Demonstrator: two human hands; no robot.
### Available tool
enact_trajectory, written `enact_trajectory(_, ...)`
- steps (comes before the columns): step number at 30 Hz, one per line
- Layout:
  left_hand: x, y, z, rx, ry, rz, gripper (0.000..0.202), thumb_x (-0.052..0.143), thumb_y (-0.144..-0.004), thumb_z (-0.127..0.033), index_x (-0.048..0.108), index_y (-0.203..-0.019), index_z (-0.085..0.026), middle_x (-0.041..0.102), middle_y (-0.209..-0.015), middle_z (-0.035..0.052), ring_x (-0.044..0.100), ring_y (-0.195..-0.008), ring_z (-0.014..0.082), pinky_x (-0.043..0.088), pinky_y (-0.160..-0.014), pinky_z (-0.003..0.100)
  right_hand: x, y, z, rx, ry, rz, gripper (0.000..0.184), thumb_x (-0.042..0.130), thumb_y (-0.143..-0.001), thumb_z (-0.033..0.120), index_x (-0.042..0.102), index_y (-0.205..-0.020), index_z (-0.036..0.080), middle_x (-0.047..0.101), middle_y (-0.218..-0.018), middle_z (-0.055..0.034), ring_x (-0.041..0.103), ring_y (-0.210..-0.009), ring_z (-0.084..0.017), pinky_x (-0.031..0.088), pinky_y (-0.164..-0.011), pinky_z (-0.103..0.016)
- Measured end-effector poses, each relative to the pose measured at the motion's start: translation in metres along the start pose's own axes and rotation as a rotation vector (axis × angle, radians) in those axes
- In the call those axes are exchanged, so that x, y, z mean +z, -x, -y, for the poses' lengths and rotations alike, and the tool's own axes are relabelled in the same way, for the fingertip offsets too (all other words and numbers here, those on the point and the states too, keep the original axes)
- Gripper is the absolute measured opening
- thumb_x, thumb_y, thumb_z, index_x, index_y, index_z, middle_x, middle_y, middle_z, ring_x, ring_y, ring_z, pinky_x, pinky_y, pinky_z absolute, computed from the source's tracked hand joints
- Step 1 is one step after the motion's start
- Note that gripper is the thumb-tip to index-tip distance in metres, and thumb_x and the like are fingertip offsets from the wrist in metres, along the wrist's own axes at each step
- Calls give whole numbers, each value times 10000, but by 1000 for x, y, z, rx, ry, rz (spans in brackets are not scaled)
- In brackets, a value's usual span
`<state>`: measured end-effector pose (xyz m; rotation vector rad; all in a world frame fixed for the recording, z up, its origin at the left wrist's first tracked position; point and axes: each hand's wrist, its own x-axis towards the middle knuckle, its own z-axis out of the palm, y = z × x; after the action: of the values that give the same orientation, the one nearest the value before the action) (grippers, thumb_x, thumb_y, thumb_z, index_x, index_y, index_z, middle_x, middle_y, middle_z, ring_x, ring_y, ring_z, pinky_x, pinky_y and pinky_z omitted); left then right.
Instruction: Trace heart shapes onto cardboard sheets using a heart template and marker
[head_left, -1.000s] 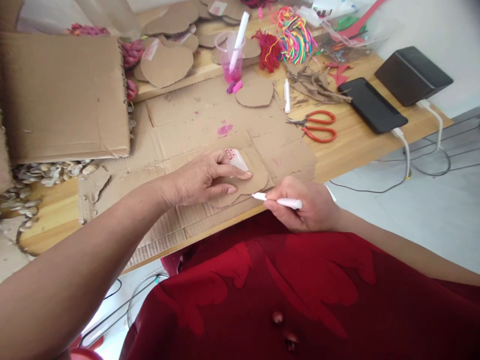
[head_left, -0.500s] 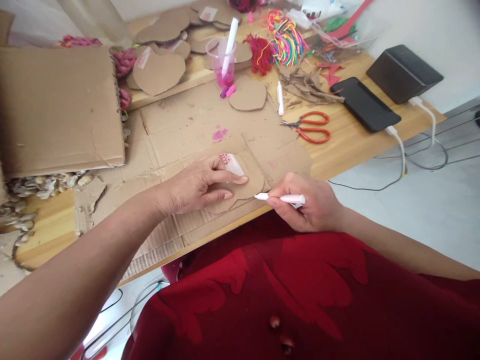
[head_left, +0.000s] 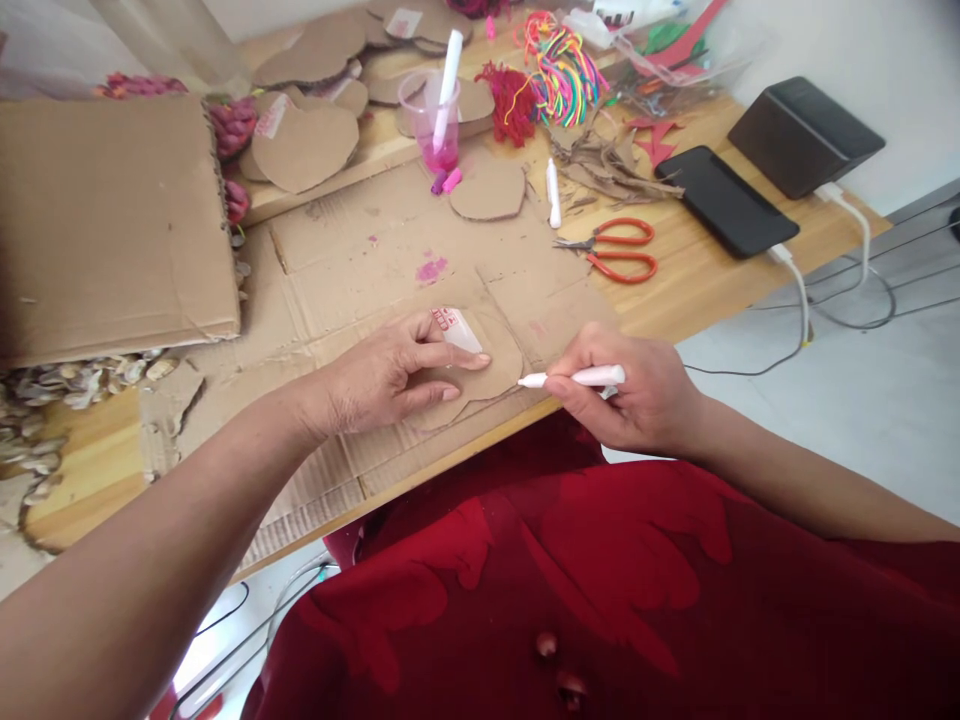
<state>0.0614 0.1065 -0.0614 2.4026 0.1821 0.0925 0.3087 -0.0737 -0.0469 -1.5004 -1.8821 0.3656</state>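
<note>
My left hand (head_left: pixel 390 375) lies flat with fingers stretched out, pressing a heart-shaped cardboard piece (head_left: pixel 495 365) onto a large flattened cardboard sheet (head_left: pixel 375 250) on the wooden table. The piece carries a white label with red print. My right hand (head_left: pixel 634 390) is closed round a white pen (head_left: pixel 574 378), held nearly level, its tip at the right edge of the heart piece near the table's front edge.
Red-handled scissors (head_left: pixel 619 250) lie right of the sheet. A plastic cup (head_left: pixel 431 120) with pink liquid and a white stick stands behind, among other cardboard hearts (head_left: pixel 304 145), coloured yarn (head_left: pixel 562 70) and scraps. A black phone (head_left: pixel 724 200) and black box (head_left: pixel 802 135) sit far right. A cardboard box (head_left: pixel 112 220) stands left.
My right hand and the pen have shifted up and to the right along the heart piece's edge. My left hand stays pressed on the piece.
</note>
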Motion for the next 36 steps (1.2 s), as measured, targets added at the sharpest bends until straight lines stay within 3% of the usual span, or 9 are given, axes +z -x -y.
enact_trajectory(7,2,1,5,28,-8,-39,377,640,-994,-408,709,-1351,-307,648,-1110,71,598,-1057,208,489,-1067,391,-2,-5,-3,12,36,-34,171,613,-970,310,587,-817,238,643,-691,36,511,-510,-93,363,-508,-274)
enact_trajectory(23,3,1,2,5,0,-39,371,643,-993,-363,708,-1353,-300,641,-1127,62,588,-1072,197,494,-1033,370,1,-6,-1,-4,-38,28,169,594,-981,315,573,-835,233,605,-653,52,487,-494,-89,347,-503,-273)
enact_trajectory(26,2,1,1,1,14,-26,366,639,-995,-356,707,-1350,-303,658,-1199,67,593,-1129,208,489,-1062,390,-1,-7,-3,6,2,-7,185,599,-972,322,567,-812,236,602,-662,44,491,-511,-96,349,-511,-279)
enact_trajectory(31,0,0,1,0,16,-1,385,638,-992,-326,686,-1373,-309,665,-1274,74,590,-1166,219,483,-1081,429,0,-8,-3,-23,-70,54,163,588,-981,312,583,-841,229,619,-672,42,503,-514,-92,346,-511,-274)
enact_trajectory(36,1,2,1,-51,2,15,385,629,-1000,-343,679,-1379,-305,646,-1205,68,588,-1116,203,502,-1028,408,-1,-8,-4,-44,-50,-18,168,606,-973,286,571,-820,227,595,-661,48,478,-506,-84,343,-508,-262)
